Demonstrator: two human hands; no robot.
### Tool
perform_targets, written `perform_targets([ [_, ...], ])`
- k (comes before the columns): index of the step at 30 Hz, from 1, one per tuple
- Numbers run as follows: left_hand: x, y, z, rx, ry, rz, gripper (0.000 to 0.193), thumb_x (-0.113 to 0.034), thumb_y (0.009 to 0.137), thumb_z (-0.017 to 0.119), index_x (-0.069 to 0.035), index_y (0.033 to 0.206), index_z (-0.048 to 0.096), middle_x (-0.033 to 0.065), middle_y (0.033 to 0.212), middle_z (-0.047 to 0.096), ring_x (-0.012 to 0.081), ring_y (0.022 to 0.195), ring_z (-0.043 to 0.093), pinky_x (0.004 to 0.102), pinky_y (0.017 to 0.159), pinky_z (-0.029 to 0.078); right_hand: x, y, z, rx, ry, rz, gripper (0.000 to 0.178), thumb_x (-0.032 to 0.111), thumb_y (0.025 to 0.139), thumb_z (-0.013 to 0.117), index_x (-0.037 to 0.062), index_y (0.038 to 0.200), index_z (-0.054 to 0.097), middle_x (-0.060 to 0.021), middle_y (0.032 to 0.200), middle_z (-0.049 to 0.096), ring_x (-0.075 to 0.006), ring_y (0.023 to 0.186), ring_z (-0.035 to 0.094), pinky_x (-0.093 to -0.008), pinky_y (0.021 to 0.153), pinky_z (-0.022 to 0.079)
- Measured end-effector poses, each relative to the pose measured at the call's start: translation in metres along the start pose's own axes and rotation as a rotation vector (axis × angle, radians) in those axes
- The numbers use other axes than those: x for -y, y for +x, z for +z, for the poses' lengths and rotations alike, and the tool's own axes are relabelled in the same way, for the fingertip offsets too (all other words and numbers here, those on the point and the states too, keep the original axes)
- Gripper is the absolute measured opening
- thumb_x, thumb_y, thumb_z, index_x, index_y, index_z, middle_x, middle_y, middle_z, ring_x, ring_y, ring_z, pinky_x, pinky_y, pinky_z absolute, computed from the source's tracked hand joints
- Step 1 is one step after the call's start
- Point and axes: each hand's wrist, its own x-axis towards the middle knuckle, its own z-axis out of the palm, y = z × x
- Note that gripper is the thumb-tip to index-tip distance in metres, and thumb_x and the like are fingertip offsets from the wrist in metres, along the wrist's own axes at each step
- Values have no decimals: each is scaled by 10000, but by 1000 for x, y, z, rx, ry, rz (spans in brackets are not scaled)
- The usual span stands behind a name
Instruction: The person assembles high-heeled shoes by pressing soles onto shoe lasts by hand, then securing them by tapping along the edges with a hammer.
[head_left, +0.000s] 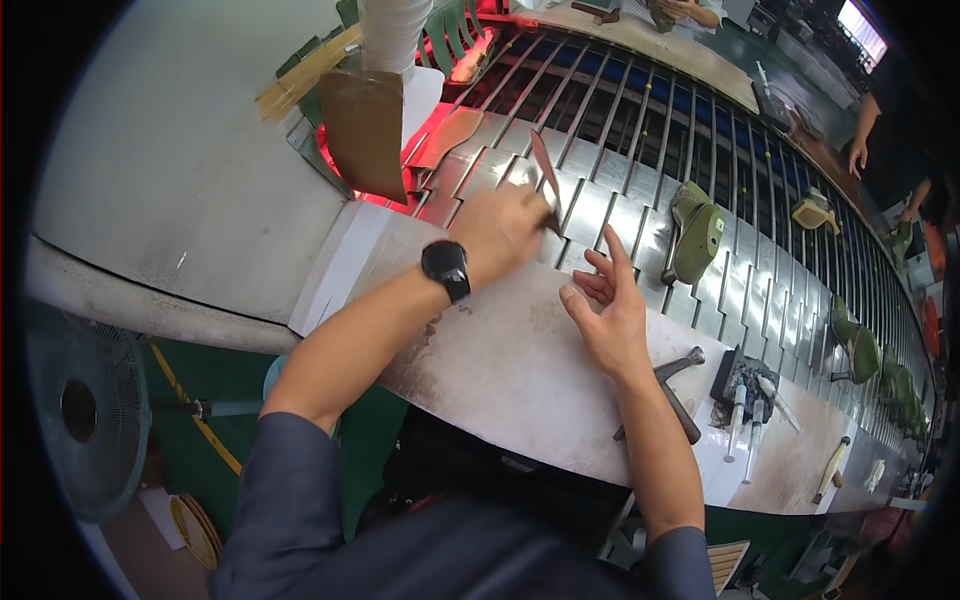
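My left hand (503,232), slightly blurred and with a black watch on the wrist, closes on the lower end of a thin, curved brown shoe sole (545,165). The sole stands nearly upright, edge-on, above the metal slats of the conveyor (735,265). My right hand (614,318) holds nothing; its fingers are apart over the near edge of the slats. Another sole-shaped piece (450,137) lies flat beside the red-lit opening, left of the held one. To the right of my right hand, an olive-green shoe (697,240) rests on the conveyor.
A hammer (678,395) and several white-handled brush-like tools (748,410) on a dark block lie on the worktable (500,365). A brown flap (362,132) hangs at the red-lit machine. More green shoes (855,345) sit further right. Other people stand across the conveyor.
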Motion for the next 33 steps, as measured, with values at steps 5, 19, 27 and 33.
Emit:
perform_targets([
  [5, -48, 2, -9, 78, -168, 505, 274, -64, 776, 712, -94, 1047, 696, 63, 1019, 687, 281, 959, 699, 399, 781, 530, -25, 3, -20, 79, -155, -126, 576, 44, 819, 751, 30, 1385, 645, -162, 1195, 730, -243, 972, 721, -344, 862, 566],
  [19, 307, 227, 140, -68, 294, -1039, 1096, -599, 747, 868, -19, 1541, 382, 286, 1561, 452, 444, 1441, 468, 641, 1152, 400, -10, 18, -27, 141, -360, -40, 396, -10, 763, 750, 23, 1155, 706, -135, 902, 684, -292, 743, 686, -369, 650, 557],
  [27, 355, 220, 147, -167, 415, -1107, 1005, -421, 829, 848, -48, 1574, 287, 268, 1480, 497, 423, 1383, 501, 578, 1098, 455, -7, 27, -22, 147, -289, -21, 425, -13, 757, 754, 18, 1178, 707, -133, 931, 701, -291, 744, 697, -359, 653, 569],
  [33, 252, 181, 114, -257, 441, -1051, 976, -448, 822, 863, -13, 1514, 329, 232, 1365, 523, 402, 1286, 543, 558, 1002, 506, -9, 17, -16, 44, -224, 47, 288, 63, 860, 748, -15, 1136, 730, -169, 876, 695, -249, 700, 669, -341, 641, 521],
])
